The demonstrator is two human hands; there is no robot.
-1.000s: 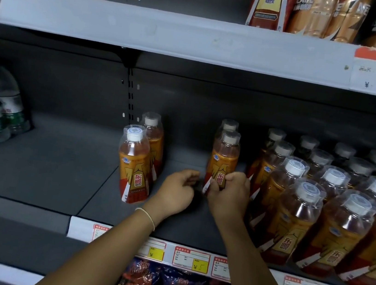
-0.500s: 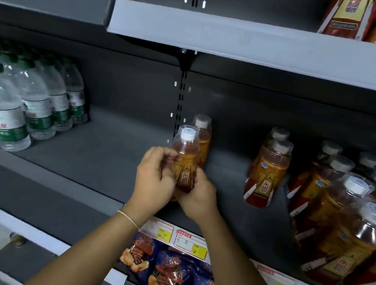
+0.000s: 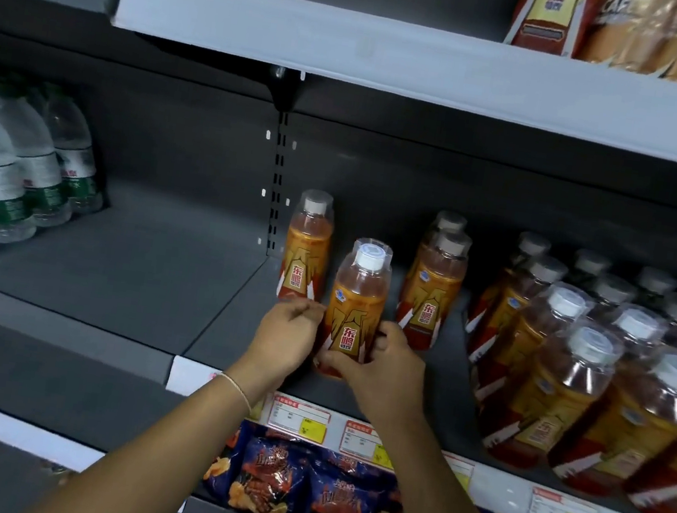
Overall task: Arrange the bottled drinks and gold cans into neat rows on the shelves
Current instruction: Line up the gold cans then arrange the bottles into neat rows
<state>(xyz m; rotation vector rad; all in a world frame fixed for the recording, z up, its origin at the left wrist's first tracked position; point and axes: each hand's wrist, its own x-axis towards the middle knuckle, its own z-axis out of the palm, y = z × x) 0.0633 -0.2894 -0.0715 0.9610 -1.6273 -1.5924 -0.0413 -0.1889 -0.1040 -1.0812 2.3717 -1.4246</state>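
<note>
Gripping a clear plastic bottle of orange drink with a white cap (image 3: 358, 302), the right hand (image 3: 382, 367) wrapped thumb and fingers round its base. The left hand (image 3: 286, 336) curled against the opposite side. The bottle was upright between both hands, at the front of a grey metal shelf (image 3: 131, 266). A single matching bottle (image 3: 307, 247) stood beyond the left hand, a pair of matching bottles (image 3: 432, 287) beyond the right, and packed rows of the same bottles (image 3: 593, 379) further right.

One head-worn camera looks forward and slightly down onto the grey middle shelf (image 3: 130, 270), close up, facing its back panel.
</note>
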